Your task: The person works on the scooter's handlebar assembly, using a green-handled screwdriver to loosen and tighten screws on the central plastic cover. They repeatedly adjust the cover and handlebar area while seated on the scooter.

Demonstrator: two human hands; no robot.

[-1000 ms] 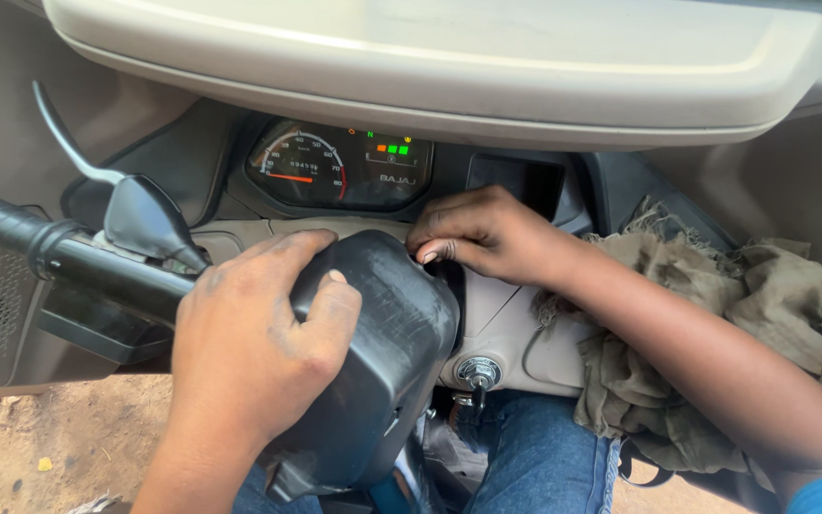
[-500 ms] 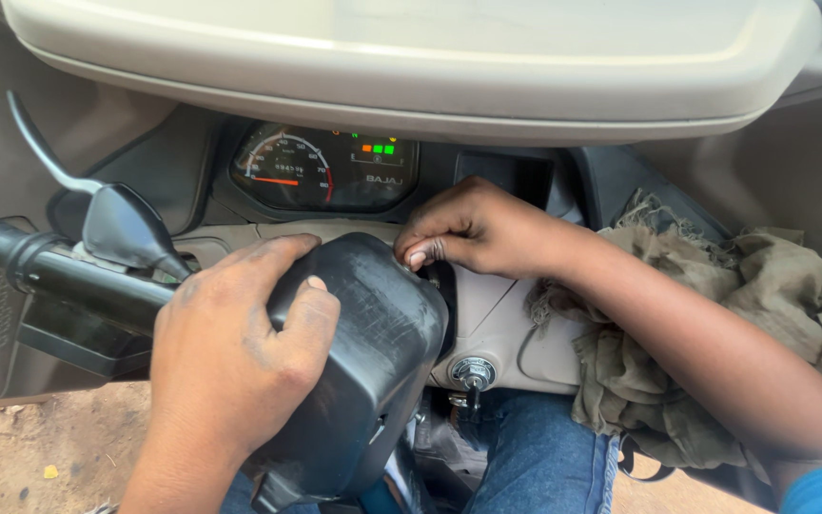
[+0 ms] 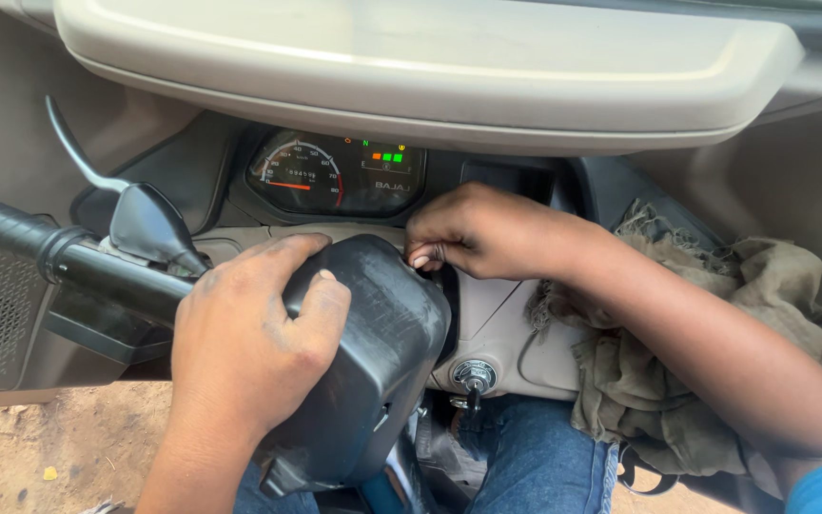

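Left hand: the left hand (image 3: pixel 254 328) lies spread over the top left of a black, scuffed plastic steering-column cover (image 3: pixel 373 362), palm down, fingers curled over its upper edge and thumb pressed on its face, so it has a firm clasp on the cover.
Right hand: the right hand (image 3: pixel 482 233) is curled nearly into a fist at the cover's upper right corner, fingertips (image 3: pixel 422 259) tucked against the rim; whether they pinch something small there cannot be told, since the fingers hide it.
Cover position: the black cover sits in the middle of the view, below the instrument cluster and above the person's lap, tilted toward the viewer, its lower end hanging between the knees in blue denim trousers (image 3: pixel 535 462).
Handlebar: a black rubber-gripped handlebar (image 3: pixel 59 252) runs in from the left and passes under the left hand's wrist side; a grey metal lever (image 3: pixel 140 214) with a thin curved arm stands just above it.
Instrument cluster: a dark dial panel with an orange needle and small green lamps (image 3: pixel 340 176) sits just behind the cover, between the two hands.
Ignition: a round metal key switch (image 3: pixel 474 374) shows on the pale grey panel (image 3: pixel 506 328), just right of the cover and below the right hand.
Cloth: a crumpled olive-grey rag (image 3: pixel 706 314) lies under and behind the right forearm.
Dashboard: a broad beige plastic shelf (image 3: pixel 430 67) spans the top.
Ground: bare reddish dirt (image 3: pixel 40 447) shows at lower left.
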